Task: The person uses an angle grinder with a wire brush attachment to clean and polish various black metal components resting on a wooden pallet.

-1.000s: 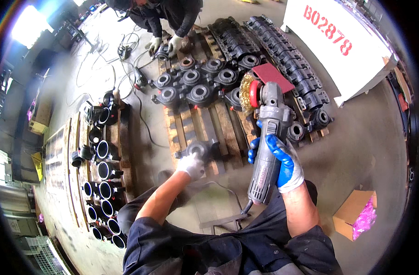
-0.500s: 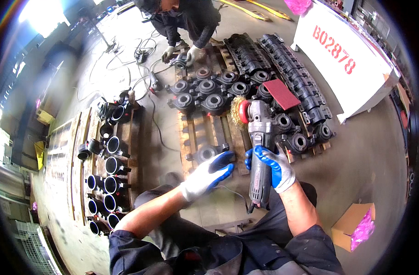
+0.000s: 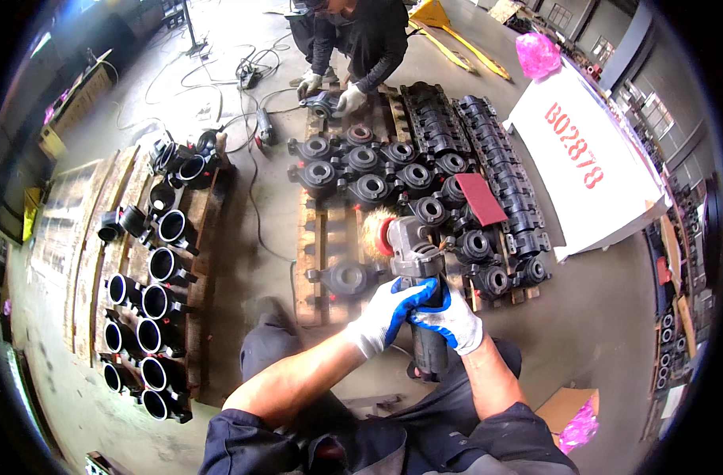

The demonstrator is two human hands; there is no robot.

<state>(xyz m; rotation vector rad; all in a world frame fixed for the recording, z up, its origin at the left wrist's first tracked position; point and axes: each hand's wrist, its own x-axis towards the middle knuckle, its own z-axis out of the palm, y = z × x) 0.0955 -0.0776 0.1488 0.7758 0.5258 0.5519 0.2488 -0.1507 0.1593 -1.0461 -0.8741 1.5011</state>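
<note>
Both of my hands, in white gloves with blue palms, are closed round an angle grinder [image 3: 415, 245]. My left hand [image 3: 391, 318] grips it just behind the metal head, and my right hand [image 3: 453, 320] wraps the black body close beside it. A brass-coloured wire cup brush [image 3: 375, 233] on a red hub faces left from the head. Below and left of the brush, a round black cast part [image 3: 348, 279] lies on a wooden pallet [image 3: 307, 229], apart from the brush. Several similar black ring-shaped castings [image 3: 371, 187] sit farther back on the pallet.
A co-worker [image 3: 347, 47] crouches at the far end, gloved hands on a part. Rows of black castings [image 3: 500, 174] and a red pad [image 3: 481, 199] lie right. Black cylindrical parts [image 3: 156, 301] stand on a left pallet. Another grinder [image 3: 264, 127] and cables [image 3: 250, 75] lie on the floor.
My left hand has come over from the left and closed on the grinder. The grinder has shifted left and down, its brush nearer the casting; the view has also shifted.
</note>
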